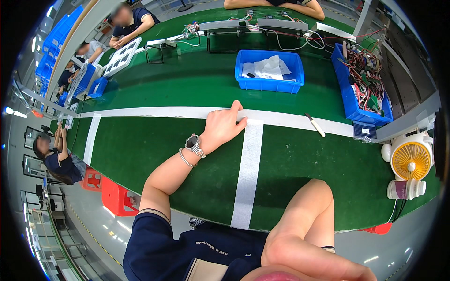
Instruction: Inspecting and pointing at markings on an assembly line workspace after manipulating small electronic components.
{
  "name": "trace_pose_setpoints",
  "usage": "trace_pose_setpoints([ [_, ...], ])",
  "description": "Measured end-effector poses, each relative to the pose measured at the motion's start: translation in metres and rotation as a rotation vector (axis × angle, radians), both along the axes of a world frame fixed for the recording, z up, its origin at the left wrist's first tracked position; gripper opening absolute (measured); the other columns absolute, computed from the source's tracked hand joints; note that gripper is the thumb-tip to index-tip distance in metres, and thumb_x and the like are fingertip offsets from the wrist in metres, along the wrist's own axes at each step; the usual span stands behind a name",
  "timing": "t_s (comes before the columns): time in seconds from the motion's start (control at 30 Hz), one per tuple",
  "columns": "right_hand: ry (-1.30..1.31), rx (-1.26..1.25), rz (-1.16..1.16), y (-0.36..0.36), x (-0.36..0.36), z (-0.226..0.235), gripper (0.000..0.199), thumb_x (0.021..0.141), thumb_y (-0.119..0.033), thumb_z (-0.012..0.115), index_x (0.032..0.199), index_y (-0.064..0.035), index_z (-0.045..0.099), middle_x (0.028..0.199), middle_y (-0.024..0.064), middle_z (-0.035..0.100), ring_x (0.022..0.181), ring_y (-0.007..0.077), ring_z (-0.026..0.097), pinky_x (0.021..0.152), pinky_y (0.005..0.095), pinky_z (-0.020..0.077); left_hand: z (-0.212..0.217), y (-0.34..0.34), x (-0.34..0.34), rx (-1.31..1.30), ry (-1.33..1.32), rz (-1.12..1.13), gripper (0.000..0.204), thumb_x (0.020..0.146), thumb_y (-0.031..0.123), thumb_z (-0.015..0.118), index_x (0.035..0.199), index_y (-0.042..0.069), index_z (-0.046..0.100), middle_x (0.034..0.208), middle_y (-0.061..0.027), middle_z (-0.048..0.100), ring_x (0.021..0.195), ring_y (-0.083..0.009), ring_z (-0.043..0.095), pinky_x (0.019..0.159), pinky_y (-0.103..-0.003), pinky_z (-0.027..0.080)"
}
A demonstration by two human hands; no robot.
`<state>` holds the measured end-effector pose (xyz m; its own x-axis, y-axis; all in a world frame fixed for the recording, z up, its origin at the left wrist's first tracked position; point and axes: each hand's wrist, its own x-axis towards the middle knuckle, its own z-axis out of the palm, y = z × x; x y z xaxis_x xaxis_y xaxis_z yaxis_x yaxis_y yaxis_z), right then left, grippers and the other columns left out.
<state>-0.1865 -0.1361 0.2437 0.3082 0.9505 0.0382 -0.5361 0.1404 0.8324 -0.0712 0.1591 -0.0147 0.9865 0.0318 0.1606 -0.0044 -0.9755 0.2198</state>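
My left hand [224, 124] rests on the green table [201, 173], at the white tape strip that runs across it. Its thumb and a finger stand apart, and I see nothing held. A watch [193, 143] and a bracelet [186, 158] circle that wrist. My right arm is bent, its elbow on the table near the front edge. At the bottom of the view my right hand [323, 263] is folded back close to me; its fingers are mostly hidden. A small white-handled knife [317, 125] lies across the tape, right of my left hand.
Beyond my left hand stands a blue bin [270, 85] with white paper or bags. At right are a blue bin of wires [349, 100], a small fan [410, 158] and a white bottle [406, 189]. Metal fixtures with cables [225, 26] line the far side, where other people sit.
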Motion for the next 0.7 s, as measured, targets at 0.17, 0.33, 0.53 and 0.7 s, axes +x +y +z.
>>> trace_pose_setpoints([
  [0.17, -0.132, -0.036, 0.188, -0.012, 0.022, -0.003, 0.039, 0.104, -0.015, 0.049, 0.070, 0.0001, 0.057, 0.073, 0.0216, 0.062, 0.072, 0.0313, 0.062, 0.068, 0.0374, 0.0500, 0.002, 0.000, -0.001, -0.011, 0.005, 0.008, 0.037, 0.093, 0.039, 0.066, 0.114, 0.009, 0.056, 0.059, -0.0100, 0.065, 0.058, -0.0331, 0.068, 0.056, -0.045, 0.053],
  [0.33, -0.085, -0.027, 0.124, -0.009, 0.016, -0.003, 0.037, 0.104, -0.015, 0.050, 0.070, -0.0011, 0.057, 0.072, 0.0212, 0.062, 0.068, 0.0310, 0.062, 0.066, 0.0378, 0.0495, 0.002, 0.000, -0.001, -0.007, 0.018, 0.015, 0.037, 0.093, 0.038, 0.066, 0.114, 0.010, 0.056, 0.060, -0.0103, 0.065, 0.058, -0.0335, 0.068, 0.057, -0.045, 0.053],
  [0.53, -0.021, -0.005, 0.020, 0.001, 0.006, 0.003, 0.033, 0.105, -0.021, 0.051, 0.077, -0.0068, 0.061, 0.072, 0.0189, 0.062, 0.066, 0.0298, 0.061, 0.064, 0.0375, 0.0486, 0.002, 0.003, -0.003, -0.023, 0.019, 0.023, 0.036, 0.094, 0.037, 0.066, 0.115, 0.009, 0.056, 0.060, -0.0098, 0.065, 0.058, -0.0334, 0.068, 0.056, -0.046, 0.053],
  [0.7, -0.186, 0.526, -0.379, 0.043, 0.006, -0.038, 0.030, 0.106, -0.023, 0.050, 0.081, -0.0096, 0.062, 0.073, 0.0176, 0.062, 0.067, 0.0289, 0.061, 0.066, 0.0372, 0.0484, 0.002, -0.008, 0.005, 0.000, 0.021, -0.015, 0.035, 0.094, 0.036, 0.065, 0.115, 0.009, 0.056, 0.060, -0.0098, 0.065, 0.057, -0.0332, 0.068, 0.056, -0.045, 0.053],
])
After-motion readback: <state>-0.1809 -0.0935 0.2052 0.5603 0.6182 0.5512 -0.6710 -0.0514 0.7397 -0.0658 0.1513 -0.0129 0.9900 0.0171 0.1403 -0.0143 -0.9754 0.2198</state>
